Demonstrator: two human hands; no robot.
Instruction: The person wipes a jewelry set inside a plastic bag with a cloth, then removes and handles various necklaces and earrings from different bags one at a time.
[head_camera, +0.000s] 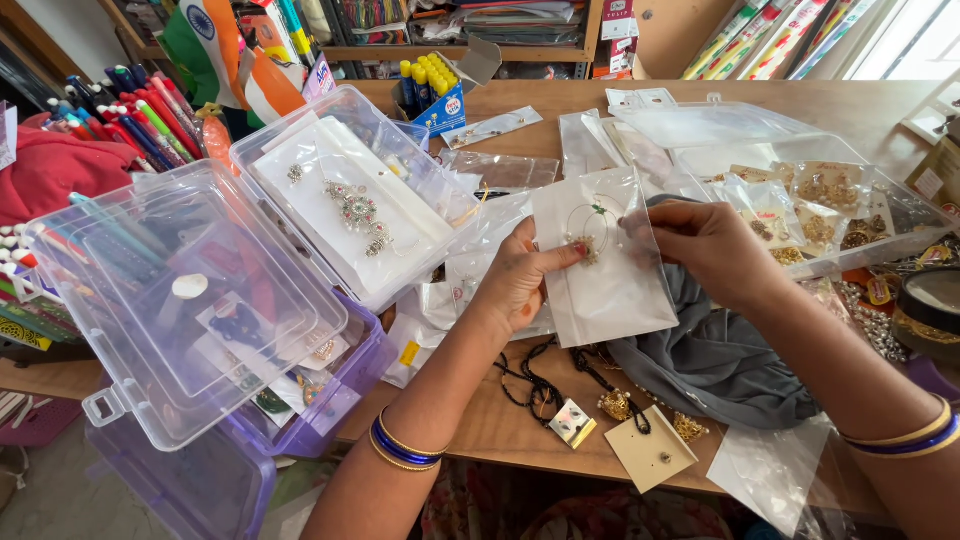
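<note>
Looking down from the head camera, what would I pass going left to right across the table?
Red cloth → open clear plastic box → left hand → clear packet with an earring → right hand → clear tray of gold jewellery packets.

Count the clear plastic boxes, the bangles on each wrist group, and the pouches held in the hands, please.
Clear plastic boxes: 3 (left box, middle box, right box)
Wrists with bangles: 2 (left wrist, right wrist)
Held pouches: 1 (pouch, held by left hand and right hand)
Total: 6
</note>
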